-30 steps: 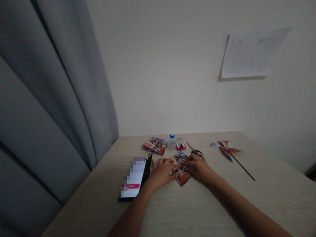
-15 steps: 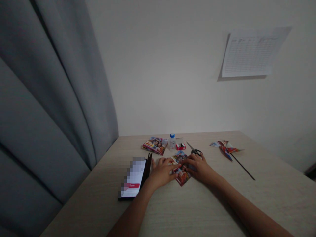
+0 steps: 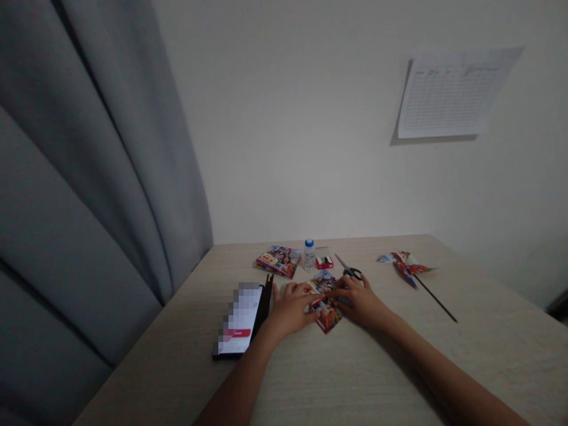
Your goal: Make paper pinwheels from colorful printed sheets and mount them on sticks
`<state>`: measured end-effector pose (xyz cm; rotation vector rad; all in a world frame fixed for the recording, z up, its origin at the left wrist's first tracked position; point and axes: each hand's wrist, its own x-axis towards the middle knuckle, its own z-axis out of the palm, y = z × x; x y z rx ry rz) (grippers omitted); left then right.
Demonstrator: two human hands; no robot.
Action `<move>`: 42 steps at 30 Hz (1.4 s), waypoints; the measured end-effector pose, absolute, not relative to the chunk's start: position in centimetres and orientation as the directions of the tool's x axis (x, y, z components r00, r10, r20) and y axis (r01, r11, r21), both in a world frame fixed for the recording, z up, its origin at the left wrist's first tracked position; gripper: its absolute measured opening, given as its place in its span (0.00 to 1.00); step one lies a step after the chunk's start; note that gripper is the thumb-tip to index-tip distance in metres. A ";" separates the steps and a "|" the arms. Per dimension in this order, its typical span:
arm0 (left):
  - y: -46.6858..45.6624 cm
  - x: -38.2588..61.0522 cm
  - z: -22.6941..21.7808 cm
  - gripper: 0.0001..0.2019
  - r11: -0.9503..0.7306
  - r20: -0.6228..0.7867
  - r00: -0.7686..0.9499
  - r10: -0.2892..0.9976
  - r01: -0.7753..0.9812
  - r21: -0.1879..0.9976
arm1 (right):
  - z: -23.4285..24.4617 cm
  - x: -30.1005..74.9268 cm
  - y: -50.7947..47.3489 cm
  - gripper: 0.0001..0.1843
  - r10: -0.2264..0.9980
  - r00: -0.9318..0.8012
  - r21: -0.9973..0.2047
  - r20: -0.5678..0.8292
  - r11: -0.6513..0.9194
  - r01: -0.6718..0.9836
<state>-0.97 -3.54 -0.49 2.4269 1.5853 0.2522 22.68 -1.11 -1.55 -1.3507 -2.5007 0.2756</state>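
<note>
A colourful printed paper sheet (image 3: 327,319) lies cornerwise on the table between my two hands. My left hand (image 3: 289,310) rests over its left side, fingers stretched out and thumb apart, the index tip reaching the middle of the sheet. From the right, my right hand (image 3: 358,299) has its fingers curled in and pressed together at the sheet's middle. Whether a fold or a small piece is between those fingertips is too small to see. Just behind my right hand lie scissors (image 3: 353,273) with black handles, blades pointing away to the left.
Left of my left hand lies a phone (image 3: 239,325) with a lit screen beside dark sticks (image 3: 265,299). At the back are stacked printed leaflets (image 3: 279,260), a blue-capped bottle (image 3: 309,257) and a small red box (image 3: 324,262). A paper pinwheel (image 3: 406,269) lies right; a curtain (image 3: 110,177) hangs left.
Both hands stay almost in place on the sheet. The right fingers shift very slightly at its middle; the other things lie as before.
</note>
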 end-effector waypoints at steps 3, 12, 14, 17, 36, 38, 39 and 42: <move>-3.6 -1.0 -0.5 0.22 -0.393 0.029 0.402 0.915 0.875 0.284 | -1.6 22.6 -1.1 0.16 0.843 -0.514 -0.294 0.156 0.537 0.791; -3.8 -0.8 -0.3 0.21 -0.406 0.050 0.409 0.911 0.870 0.279 | -1.6 22.6 -1.0 0.15 0.838 -0.516 -0.258 0.179 0.546 0.797; -3.8 -0.7 -0.2 0.21 -0.404 0.056 0.406 0.912 0.870 0.283 | -1.6 22.6 -1.0 0.15 0.837 -0.514 -0.259 0.186 0.547 0.796; -3.8 -0.8 -0.1 0.21 -0.404 0.068 0.404 0.912 0.863 0.302 | -1.6 22.6 -1.0 0.15 0.836 -0.515 -0.271 0.192 0.549 0.791; -3.4 -0.9 -0.7 0.27 -0.354 0.088 0.348 0.934 0.857 0.374 | -2.6 23.2 0.0 0.12 0.853 -0.478 -0.406 0.210 0.521 0.751; -3.3 -0.9 -0.7 0.28 -0.354 0.086 0.349 0.933 0.853 0.383 | -2.4 23.1 -0.1 0.12 0.855 -0.473 -0.407 0.213 0.518 0.752; -3.3 -0.9 -0.7 0.28 -0.354 0.084 0.349 0.933 0.852 0.387 | -2.4 23.1 -0.1 0.12 0.855 -0.472 -0.408 0.215 0.518 0.752; -3.2 -1.0 -0.7 0.29 -0.353 0.074 0.353 0.932 0.850 0.390 | -2.1 23.0 -0.3 0.12 0.854 -0.473 -0.412 0.218 0.520 0.748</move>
